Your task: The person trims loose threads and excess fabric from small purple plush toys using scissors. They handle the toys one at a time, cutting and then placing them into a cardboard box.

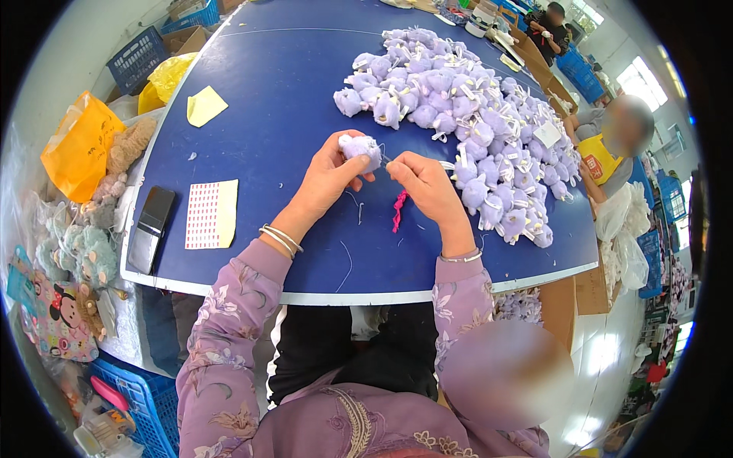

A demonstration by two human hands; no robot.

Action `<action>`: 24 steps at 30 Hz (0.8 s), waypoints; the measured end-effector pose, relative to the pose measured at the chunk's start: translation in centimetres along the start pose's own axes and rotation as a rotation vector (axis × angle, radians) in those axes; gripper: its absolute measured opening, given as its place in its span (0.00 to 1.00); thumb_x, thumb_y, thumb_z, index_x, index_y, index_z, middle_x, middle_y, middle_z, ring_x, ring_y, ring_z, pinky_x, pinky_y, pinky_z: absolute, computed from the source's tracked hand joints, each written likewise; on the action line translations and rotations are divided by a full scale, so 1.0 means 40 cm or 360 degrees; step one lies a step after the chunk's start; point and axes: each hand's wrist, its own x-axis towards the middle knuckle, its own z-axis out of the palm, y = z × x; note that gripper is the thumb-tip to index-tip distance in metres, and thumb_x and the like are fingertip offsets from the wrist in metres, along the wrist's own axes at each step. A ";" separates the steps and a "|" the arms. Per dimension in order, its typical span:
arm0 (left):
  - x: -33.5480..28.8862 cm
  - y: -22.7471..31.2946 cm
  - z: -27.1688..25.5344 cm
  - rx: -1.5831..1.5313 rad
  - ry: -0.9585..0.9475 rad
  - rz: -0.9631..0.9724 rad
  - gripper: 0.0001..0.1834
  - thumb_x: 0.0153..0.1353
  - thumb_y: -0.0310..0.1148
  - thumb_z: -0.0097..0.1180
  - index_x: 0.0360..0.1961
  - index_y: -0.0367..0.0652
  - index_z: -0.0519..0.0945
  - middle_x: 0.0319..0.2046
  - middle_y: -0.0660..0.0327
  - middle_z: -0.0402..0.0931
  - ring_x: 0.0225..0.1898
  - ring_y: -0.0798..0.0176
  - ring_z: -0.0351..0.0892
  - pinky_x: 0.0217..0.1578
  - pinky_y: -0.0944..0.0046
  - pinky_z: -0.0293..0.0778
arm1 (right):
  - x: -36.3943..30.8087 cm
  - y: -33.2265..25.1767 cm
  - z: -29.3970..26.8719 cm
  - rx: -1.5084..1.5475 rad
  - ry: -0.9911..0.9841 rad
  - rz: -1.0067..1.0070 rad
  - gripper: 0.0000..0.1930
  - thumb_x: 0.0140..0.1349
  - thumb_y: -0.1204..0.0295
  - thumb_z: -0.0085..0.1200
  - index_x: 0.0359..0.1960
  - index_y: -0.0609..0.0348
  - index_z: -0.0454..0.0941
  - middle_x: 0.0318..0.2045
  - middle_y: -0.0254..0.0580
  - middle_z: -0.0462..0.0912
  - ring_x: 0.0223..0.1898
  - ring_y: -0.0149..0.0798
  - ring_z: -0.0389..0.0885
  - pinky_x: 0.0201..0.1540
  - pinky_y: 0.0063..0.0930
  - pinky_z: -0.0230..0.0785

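My left hand is closed round a small lilac plush piece, held just above the blue tabletop. Close beside it, my right hand pinches something thin between thumb and fingertips, too small to make out. Fine loose thread shows between the plush piece and those fingertips. Below the right hand a twisted magenta cord lies on the table. A big heap of similar lilac plush pieces, with white tags or ribbons, covers the table's far right.
A sticker sheet, a black phone and a yellow paper lie at left. Plush toys and an orange bag crowd beyond the left edge. A person in a yellow apron sits at right; another person is farther back.
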 end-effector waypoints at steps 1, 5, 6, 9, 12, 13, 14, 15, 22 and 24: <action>-0.001 0.002 -0.001 -0.0005 -0.0009 0.0009 0.18 0.63 0.30 0.53 0.54 0.41 0.68 0.41 0.59 0.76 0.34 0.69 0.78 0.28 0.73 0.72 | 0.002 0.000 0.003 -0.0049 0.0021 0.0003 0.20 0.67 0.55 0.51 0.27 0.62 0.73 0.19 0.25 0.65 0.23 0.21 0.59 0.24 0.21 0.51; 0.000 -0.002 0.000 -0.0023 -0.0068 0.0013 0.18 0.63 0.30 0.53 0.54 0.41 0.68 0.40 0.60 0.76 0.33 0.69 0.77 0.28 0.73 0.72 | 0.007 0.007 0.007 -0.0071 0.0089 -0.0004 0.20 0.67 0.57 0.52 0.28 0.64 0.74 0.18 0.27 0.65 0.22 0.22 0.59 0.23 0.23 0.52; 0.000 -0.002 0.001 -0.0008 -0.0076 0.0004 0.18 0.63 0.29 0.53 0.54 0.41 0.68 0.40 0.60 0.76 0.33 0.69 0.77 0.28 0.72 0.72 | 0.009 0.007 0.007 -0.0072 0.0098 -0.0008 0.19 0.66 0.58 0.53 0.28 0.65 0.75 0.17 0.29 0.66 0.22 0.23 0.59 0.23 0.24 0.52; -0.004 0.000 0.007 0.0038 -0.0101 -0.0025 0.18 0.63 0.28 0.53 0.54 0.41 0.68 0.40 0.61 0.76 0.33 0.70 0.77 0.28 0.72 0.72 | 0.008 0.008 0.013 -0.0064 0.0111 -0.0018 0.19 0.65 0.59 0.54 0.29 0.65 0.76 0.16 0.31 0.68 0.21 0.23 0.60 0.22 0.25 0.53; -0.008 0.001 0.009 0.0052 -0.0130 -0.0048 0.18 0.63 0.28 0.53 0.54 0.41 0.68 0.39 0.61 0.76 0.33 0.70 0.77 0.28 0.72 0.72 | 0.010 0.008 0.021 -0.0075 0.0115 -0.0046 0.18 0.65 0.59 0.54 0.29 0.66 0.76 0.16 0.33 0.69 0.21 0.24 0.61 0.22 0.26 0.54; -0.007 -0.002 0.010 0.0050 -0.0147 -0.0053 0.18 0.63 0.28 0.53 0.54 0.41 0.68 0.39 0.61 0.76 0.33 0.70 0.77 0.28 0.72 0.72 | 0.010 0.008 0.023 -0.0084 0.0119 -0.0057 0.18 0.65 0.60 0.54 0.29 0.66 0.76 0.16 0.34 0.69 0.20 0.25 0.61 0.22 0.26 0.54; -0.007 -0.005 0.011 0.0049 -0.0164 -0.0059 0.18 0.63 0.28 0.53 0.54 0.41 0.68 0.39 0.62 0.76 0.33 0.70 0.77 0.28 0.72 0.72 | 0.009 0.006 0.024 -0.0090 0.0123 -0.0056 0.18 0.65 0.60 0.54 0.29 0.66 0.75 0.16 0.35 0.70 0.20 0.25 0.62 0.22 0.27 0.55; -0.007 -0.005 0.011 0.0048 -0.0173 -0.0057 0.18 0.63 0.28 0.53 0.54 0.41 0.68 0.39 0.62 0.75 0.33 0.70 0.77 0.28 0.72 0.72 | 0.008 0.001 0.026 -0.0097 0.0127 -0.0055 0.18 0.65 0.60 0.54 0.28 0.66 0.75 0.16 0.35 0.70 0.20 0.26 0.62 0.22 0.27 0.55; -0.005 -0.012 0.004 0.0008 -0.0206 -0.0058 0.20 0.62 0.31 0.56 0.54 0.41 0.68 0.38 0.61 0.76 0.33 0.70 0.79 0.26 0.72 0.73 | 0.011 0.005 0.028 -0.0190 0.0153 -0.0156 0.19 0.68 0.60 0.51 0.27 0.65 0.74 0.16 0.35 0.70 0.19 0.26 0.61 0.22 0.26 0.56; -0.004 -0.012 0.008 0.0008 -0.0207 -0.0060 0.21 0.62 0.31 0.56 0.55 0.41 0.68 0.39 0.61 0.76 0.33 0.70 0.78 0.26 0.72 0.73 | 0.011 0.040 0.025 0.0280 0.0231 -0.0098 0.20 0.69 0.58 0.48 0.27 0.63 0.74 0.17 0.32 0.69 0.19 0.24 0.60 0.21 0.23 0.54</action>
